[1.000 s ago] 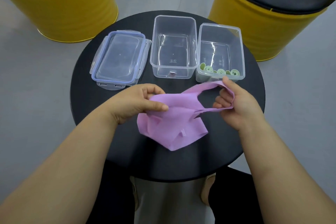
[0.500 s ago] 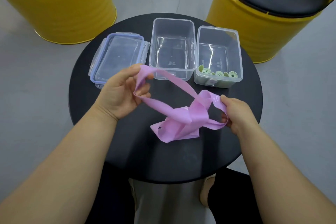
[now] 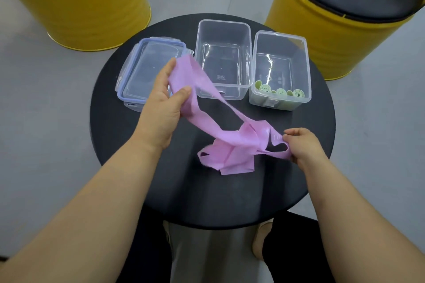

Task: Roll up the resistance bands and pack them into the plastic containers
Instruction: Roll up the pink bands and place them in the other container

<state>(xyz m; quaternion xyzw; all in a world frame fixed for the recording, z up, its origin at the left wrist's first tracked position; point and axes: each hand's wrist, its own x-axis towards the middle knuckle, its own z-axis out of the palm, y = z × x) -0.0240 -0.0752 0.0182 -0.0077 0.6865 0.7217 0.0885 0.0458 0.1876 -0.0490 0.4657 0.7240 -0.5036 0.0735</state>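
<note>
The pink band [image 3: 232, 142], tangled mid-table [image 3: 138, 167], is pinched by the fingers of the left hand [image 3: 164, 108] at ten o'clock and gripped by the right hand [image 3: 302, 145] at three. A lid [image 3: 147, 69], an empty container [image 3: 220, 94] and a second container [image 3: 300, 64] holding green rolls [image 3: 280, 92] are ranged at twelve.

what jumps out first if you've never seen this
A tangled pink band is stretched between the left hand and right hand over a round black table. Behind it, green rolls lie in the right container. Two yellow drums stand beyond the table.
</note>
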